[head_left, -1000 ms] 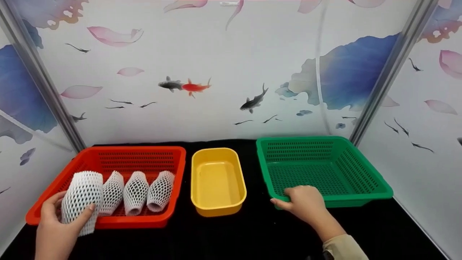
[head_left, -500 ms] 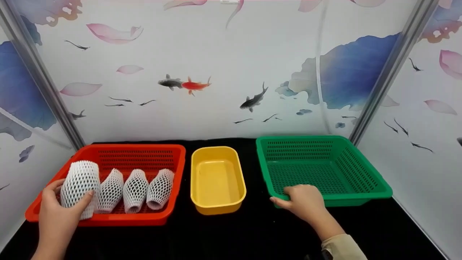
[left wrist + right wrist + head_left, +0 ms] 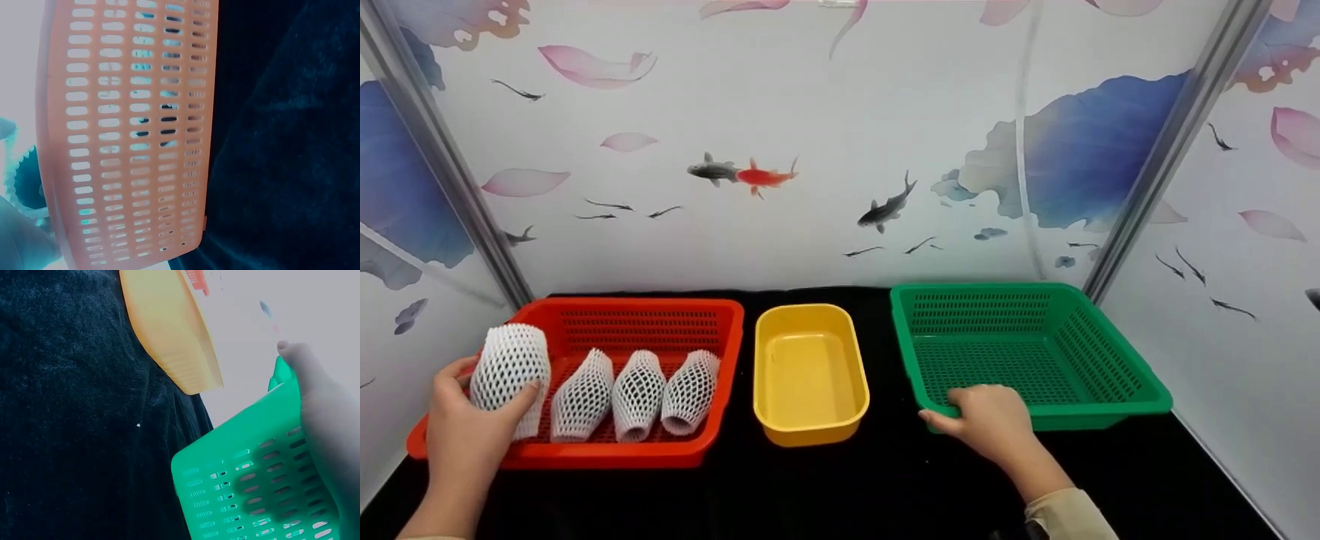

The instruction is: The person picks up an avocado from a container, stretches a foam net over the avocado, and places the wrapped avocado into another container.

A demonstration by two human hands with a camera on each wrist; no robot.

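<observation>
My left hand (image 3: 472,420) holds a white foam fruit net (image 3: 512,375) at the left end of the red basket (image 3: 607,454), thumb on its near side and fingers behind. Three more foam nets (image 3: 582,397) lie side by side in that basket, with open ends showing. In the left wrist view the held foam net's open end (image 3: 17,180) shows beyond the basket rim. My right hand (image 3: 994,420) grips the near left corner of the green basket (image 3: 1102,412), its thumb outside the rim and its other fingers mostly hidden. The green basket has nothing in it.
Between the two baskets stands a yellow plastic tub (image 3: 811,431), with nothing inside. Everything rests on a black cloth (image 3: 810,495). A printed white panel (image 3: 810,247) closes off the back, with side panels left and right.
My left hand has moved up and slightly left with the foam net, which now stands apart from its neighbour in the basket. My right hand stays on the green basket.
</observation>
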